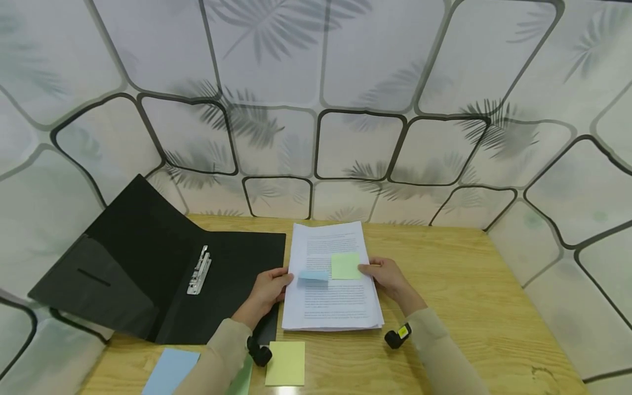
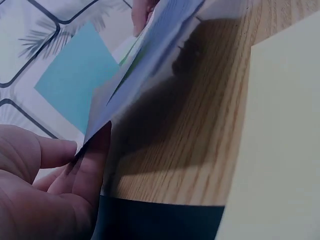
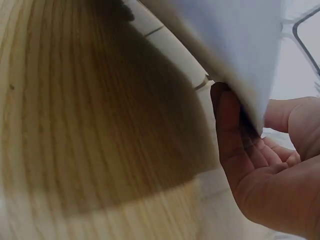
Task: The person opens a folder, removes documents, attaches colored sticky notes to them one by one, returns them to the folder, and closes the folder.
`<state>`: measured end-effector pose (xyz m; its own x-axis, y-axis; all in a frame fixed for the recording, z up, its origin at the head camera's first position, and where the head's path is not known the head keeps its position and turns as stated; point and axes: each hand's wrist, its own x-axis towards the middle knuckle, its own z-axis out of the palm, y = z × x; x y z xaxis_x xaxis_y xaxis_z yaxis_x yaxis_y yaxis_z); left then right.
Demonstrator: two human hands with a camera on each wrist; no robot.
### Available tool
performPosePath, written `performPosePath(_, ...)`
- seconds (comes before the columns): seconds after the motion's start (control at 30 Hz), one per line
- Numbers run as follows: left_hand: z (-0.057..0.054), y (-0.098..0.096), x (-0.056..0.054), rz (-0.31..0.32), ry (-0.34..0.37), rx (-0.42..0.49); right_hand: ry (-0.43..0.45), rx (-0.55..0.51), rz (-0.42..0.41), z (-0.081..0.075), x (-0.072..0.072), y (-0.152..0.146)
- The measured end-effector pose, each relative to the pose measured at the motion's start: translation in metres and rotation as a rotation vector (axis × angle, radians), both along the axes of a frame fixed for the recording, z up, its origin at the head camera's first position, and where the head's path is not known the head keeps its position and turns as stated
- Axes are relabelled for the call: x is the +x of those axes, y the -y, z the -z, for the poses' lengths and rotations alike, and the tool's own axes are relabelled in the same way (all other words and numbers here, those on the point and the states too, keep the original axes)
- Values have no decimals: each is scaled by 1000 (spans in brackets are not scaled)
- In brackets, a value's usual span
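Between both hands is a stack of printed paper sheets (image 1: 336, 304), raised off the table in the wrist views. My left hand (image 1: 267, 291) pinches its left edge, thumb on top and fingers beneath. On the other side my right hand (image 1: 390, 277) grips the right edge the same way, as the right wrist view shows with the hand (image 3: 270, 165) around the paper (image 3: 235, 40). A green sticky note (image 1: 345, 266) lies on the top sheet near the right thumb. Left of it, a blue sticky note (image 1: 313, 276) sticks up from the page; its face (image 2: 77, 75) shows in the left wrist view.
An open black folder (image 1: 247, 252) with a metal clip (image 1: 199, 271) lies at the left, its cover against the patterned curtain (image 1: 276, 142). Nearer me on the wooden table (image 1: 444, 274) are a yellow pad (image 1: 285, 363), a blue pad (image 1: 170, 368) and a partly hidden green pad (image 1: 241, 381).
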<state>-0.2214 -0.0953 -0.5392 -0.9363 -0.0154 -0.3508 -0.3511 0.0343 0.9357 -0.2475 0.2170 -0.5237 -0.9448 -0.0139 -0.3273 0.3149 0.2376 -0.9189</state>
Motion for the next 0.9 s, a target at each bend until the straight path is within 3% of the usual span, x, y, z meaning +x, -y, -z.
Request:
performPosePath(0.23,-9,9,7,-18,-54,-30,-9,34,20,5,0,0)
performPosePath(0.43,-25,36,24,-4,-134,-32,-56,44,-2,8,-1,1)
performPosePath(0.67,-47,88,58,-90,-193,-99,-83,69,-6,6,0,4)
performPosePath(0.8,-54,122,85,-165,-164,-86,-78,52,5,3,0,2)
performPosePath(0.9,-52,145,106,-256,-130,-69,-69,43,17,2,0,2)
